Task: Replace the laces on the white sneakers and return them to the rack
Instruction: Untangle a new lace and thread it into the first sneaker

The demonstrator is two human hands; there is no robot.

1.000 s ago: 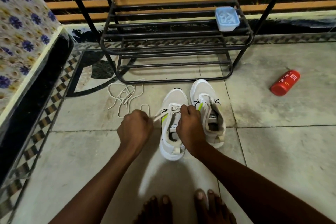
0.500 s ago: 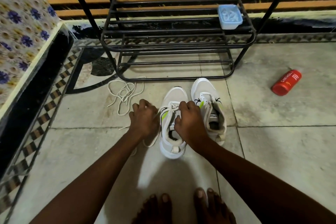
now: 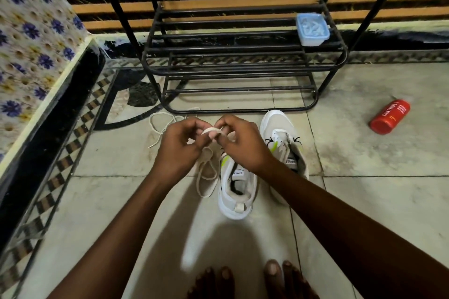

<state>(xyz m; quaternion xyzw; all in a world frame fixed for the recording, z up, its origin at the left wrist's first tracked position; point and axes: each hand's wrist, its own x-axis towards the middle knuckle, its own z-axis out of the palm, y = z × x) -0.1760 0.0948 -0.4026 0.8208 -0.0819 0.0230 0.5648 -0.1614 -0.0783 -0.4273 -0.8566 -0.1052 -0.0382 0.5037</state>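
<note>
- Your left hand (image 3: 178,147) and right hand (image 3: 243,144) meet knuckles-up above the floor (image 3: 388,201), fingertips pinched together on a cream lace (image 3: 211,131).
- The lace loops hang toward 6 o'clock, beside the near sneaker (image 3: 237,189).
- Both sneakers lie toe toward 12 o'clock, heels toward you; the second sneaker (image 3: 283,143) sits at 2 o'clock from the first.
- The rack (image 3: 243,65) stands at 12 o'clock.

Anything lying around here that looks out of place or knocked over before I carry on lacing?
One thing: a red can lies on its side on the floor tiles, right of the shoe rack. A loose lace is also sprawled on the floor left of the hands. The two sneakers stand upright.
</note>
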